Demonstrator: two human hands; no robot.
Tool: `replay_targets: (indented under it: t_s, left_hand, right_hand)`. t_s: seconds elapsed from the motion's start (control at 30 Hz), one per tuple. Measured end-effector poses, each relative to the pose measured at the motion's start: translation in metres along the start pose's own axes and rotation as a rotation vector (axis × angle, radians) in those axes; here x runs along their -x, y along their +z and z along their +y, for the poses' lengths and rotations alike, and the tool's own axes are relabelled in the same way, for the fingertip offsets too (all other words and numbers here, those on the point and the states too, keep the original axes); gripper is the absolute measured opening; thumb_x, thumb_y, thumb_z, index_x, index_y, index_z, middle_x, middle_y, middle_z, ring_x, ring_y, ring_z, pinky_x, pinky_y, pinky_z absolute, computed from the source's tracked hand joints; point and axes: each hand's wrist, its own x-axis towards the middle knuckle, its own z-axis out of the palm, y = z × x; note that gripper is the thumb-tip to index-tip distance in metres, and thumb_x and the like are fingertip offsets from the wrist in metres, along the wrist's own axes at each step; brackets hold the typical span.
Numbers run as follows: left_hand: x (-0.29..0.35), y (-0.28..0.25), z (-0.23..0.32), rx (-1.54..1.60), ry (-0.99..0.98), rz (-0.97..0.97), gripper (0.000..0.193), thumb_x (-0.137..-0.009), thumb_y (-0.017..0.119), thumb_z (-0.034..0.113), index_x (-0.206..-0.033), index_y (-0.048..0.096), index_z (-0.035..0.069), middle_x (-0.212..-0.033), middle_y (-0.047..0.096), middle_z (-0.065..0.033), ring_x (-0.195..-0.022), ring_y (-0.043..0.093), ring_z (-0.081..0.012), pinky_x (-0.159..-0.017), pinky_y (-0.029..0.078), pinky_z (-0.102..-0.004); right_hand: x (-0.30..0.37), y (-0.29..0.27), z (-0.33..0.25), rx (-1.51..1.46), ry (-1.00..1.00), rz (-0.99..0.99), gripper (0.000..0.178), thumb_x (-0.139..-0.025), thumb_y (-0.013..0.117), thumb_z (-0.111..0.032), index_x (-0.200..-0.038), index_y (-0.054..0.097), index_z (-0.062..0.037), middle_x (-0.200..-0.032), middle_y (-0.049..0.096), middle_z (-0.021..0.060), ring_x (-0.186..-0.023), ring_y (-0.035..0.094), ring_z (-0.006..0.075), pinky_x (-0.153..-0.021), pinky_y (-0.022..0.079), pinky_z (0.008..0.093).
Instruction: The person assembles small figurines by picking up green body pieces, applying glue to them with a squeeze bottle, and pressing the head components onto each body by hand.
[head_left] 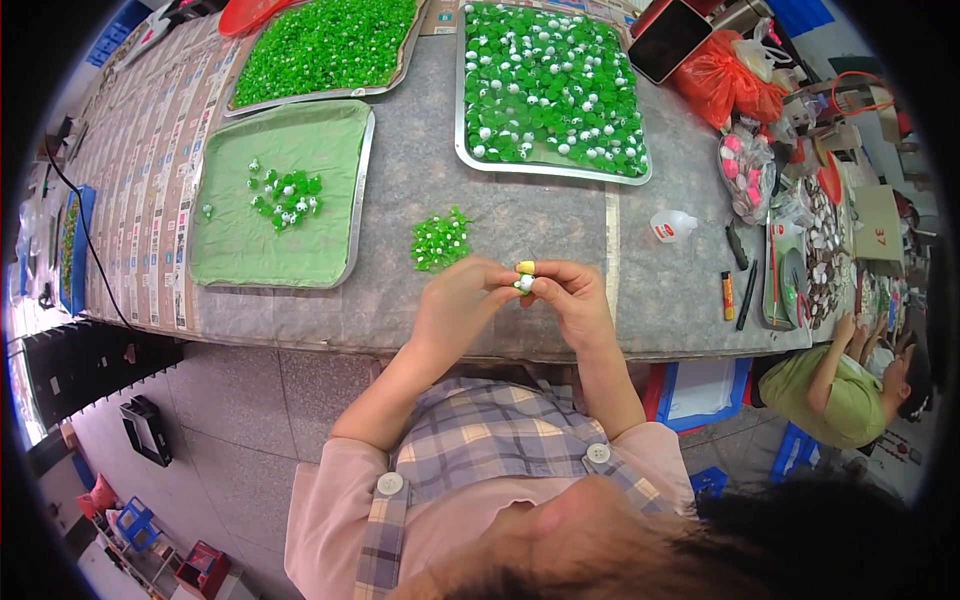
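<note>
In front of my chest, both hands pinch one small green-and-white plastic piece (526, 284) with dark marks on its white ball. My left hand (462, 300) grips it from the left, and my right hand (572, 300) from the right, a yellow cover showing at a fingertip. Just beyond my left hand lies a heap of small green pieces (440, 240) on the grey cloth. Farther left, a tray lined with green cloth (225, 255) carries several finished-looking green-and-white pieces (288, 200) in a loose cluster.
Two fuller trays stand at the back: one of small green parts (330, 50), one of green-and-white pieces (555, 90). To the right are a white plastic bottle (673, 226), a yellow-orange tube (728, 296), a black pen-like tool (747, 295) and red bags (725, 80). Another person (840, 395) sits far right.
</note>
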Motion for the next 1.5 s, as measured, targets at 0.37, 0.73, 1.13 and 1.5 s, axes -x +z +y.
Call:
replay_targets:
  t_s: [0.37, 0.73, 1.13, 1.5]
  left_hand:
    - [0.005, 0.003, -0.002, 0.019, -0.073, 0.050, 0.009, -0.064, 0.060, 0.000, -0.073, 0.056, 0.000, -0.071, 0.055, -0.0061, -0.066, 0.052, -0.0135, -0.057, 0.041, -0.0219]
    - [0.015, -0.005, -0.019, -0.043, -0.066, 0.096, 0.009, -0.064, 0.060, -0.001, -0.073, 0.056, -0.001, -0.073, 0.055, -0.0060, -0.067, 0.052, -0.0130, -0.059, 0.042, -0.0212]
    - [-0.003, -0.078, -0.042, -0.174, 0.076, 0.854, 0.023, -0.065, 0.058, -0.002, -0.086, 0.054, 0.002, -0.079, 0.049, -0.0032, -0.069, 0.046, -0.0102, -0.065, 0.038, -0.0214]
    - [0.004, -0.046, -0.049, 0.111, -0.051, 0.521, 0.018, -0.070, 0.055, 0.001, -0.089, 0.054, 0.002, -0.071, 0.052, -0.0013, -0.063, 0.048, -0.0068, -0.060, 0.039, -0.0188]
  right_hand:
    - [0.002, 0.006, 0.001, 0.105, 0.012, 0.044, 0.018, -0.074, 0.053, -0.006, -0.089, 0.055, 0.0025, -0.077, 0.057, 0.0065, -0.065, 0.052, 0.0094, -0.059, 0.042, 0.0195]
    - [-0.009, 0.011, 0.010, 0.204, 0.053, -0.016, 0.017, -0.074, 0.053, -0.007, -0.089, 0.055, 0.0013, -0.076, 0.057, 0.0053, -0.065, 0.052, 0.0089, -0.058, 0.042, 0.0192]
    - [-0.043, 0.040, 0.004, 1.206, -0.538, -0.125, 0.011, -0.065, 0.057, -0.008, -0.076, 0.056, -0.0061, -0.074, 0.053, 0.0060, -0.072, 0.049, 0.0226, -0.062, 0.040, 0.0290]
    - [-0.036, -0.005, -0.015, 1.319, -0.596, 0.021, 0.009, -0.065, 0.057, -0.009, -0.072, 0.056, -0.0044, -0.079, 0.053, 0.0069, -0.078, 0.048, 0.0237, -0.066, 0.039, 0.0318]
